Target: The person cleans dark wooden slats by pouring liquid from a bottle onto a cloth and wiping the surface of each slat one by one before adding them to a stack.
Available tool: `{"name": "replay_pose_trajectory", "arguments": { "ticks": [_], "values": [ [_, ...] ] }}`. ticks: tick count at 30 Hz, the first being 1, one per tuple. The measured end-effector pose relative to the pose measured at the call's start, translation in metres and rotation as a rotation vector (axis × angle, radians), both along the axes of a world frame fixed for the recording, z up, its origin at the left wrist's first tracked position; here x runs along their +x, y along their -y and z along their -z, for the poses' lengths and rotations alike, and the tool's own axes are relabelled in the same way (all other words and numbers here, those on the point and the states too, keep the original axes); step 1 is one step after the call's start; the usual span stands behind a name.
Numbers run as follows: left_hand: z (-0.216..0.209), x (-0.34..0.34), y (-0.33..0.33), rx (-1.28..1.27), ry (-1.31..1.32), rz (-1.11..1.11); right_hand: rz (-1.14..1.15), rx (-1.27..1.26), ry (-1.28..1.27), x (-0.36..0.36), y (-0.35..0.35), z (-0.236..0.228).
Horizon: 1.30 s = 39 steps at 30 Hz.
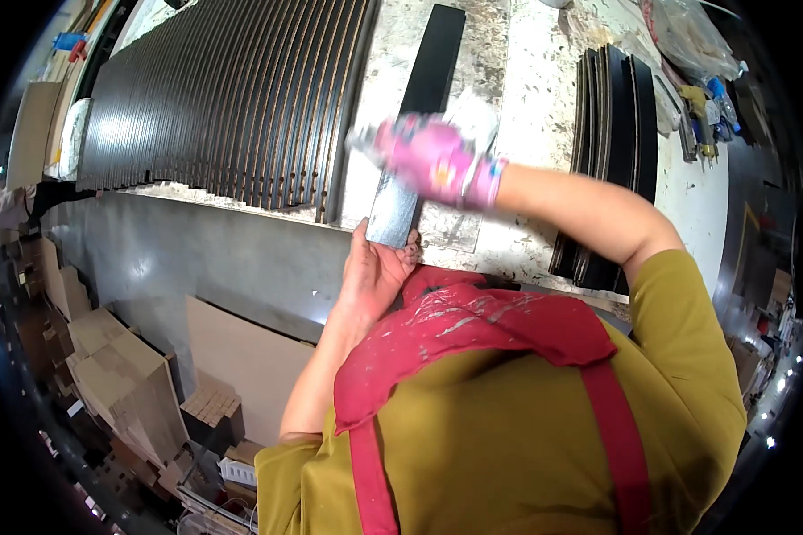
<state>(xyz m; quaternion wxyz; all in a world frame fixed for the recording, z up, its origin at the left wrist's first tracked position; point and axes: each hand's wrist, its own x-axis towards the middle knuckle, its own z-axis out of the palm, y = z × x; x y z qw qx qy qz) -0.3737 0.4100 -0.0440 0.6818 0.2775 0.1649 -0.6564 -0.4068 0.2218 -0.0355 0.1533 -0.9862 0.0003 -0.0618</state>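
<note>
A long, narrow black board [433, 62] lies on the paint-spotted white worktable [535, 116], pointing away from me. Its near end looks shiny. My left hand [382, 269] is bare and grips that end, fingers and thumb on opposite edges, just over the table's front edge. Across the board's middle is my right hand [437, 162] in a pink flowered glove, smeared by motion. Its fingers point left and look greyish at the tips; whether they hold anything is unclear. A crumpled white thing, perhaps a cloth [475, 114], shows beside the glove, partly hidden.
Many black boards stand in a close row [232, 107] on the left of the table. A smaller stack of black boards [611, 152] lies to the right. Tools [705, 120] and a clear plastic bag [691, 40] are at the far right. Cardboard boxes [125, 374] stand on the floor, lower left.
</note>
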Motion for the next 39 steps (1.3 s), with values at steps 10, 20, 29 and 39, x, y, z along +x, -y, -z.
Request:
{"name": "replay_pose_trajectory", "arguments": {
  "ticks": [10,20,29,39],
  "values": [
    [-0.015,0.002,-0.009,0.111,0.077,0.011,0.518,0.777,-0.154,0.007,0.073,-0.018],
    [-0.042,0.024,0.010,0.073,0.521,0.068,0.353,1.940,0.054,-0.043,0.078,-0.034],
    [-0.061,0.060,0.082,0.005,0.700,-0.031,0.493,1.641,0.396,-0.050,0.058,-0.051],
    [-0.070,0.080,0.137,0.080,0.536,0.253,0.561,2.046,0.657,-0.026,0.020,-0.081]
  ]
}}
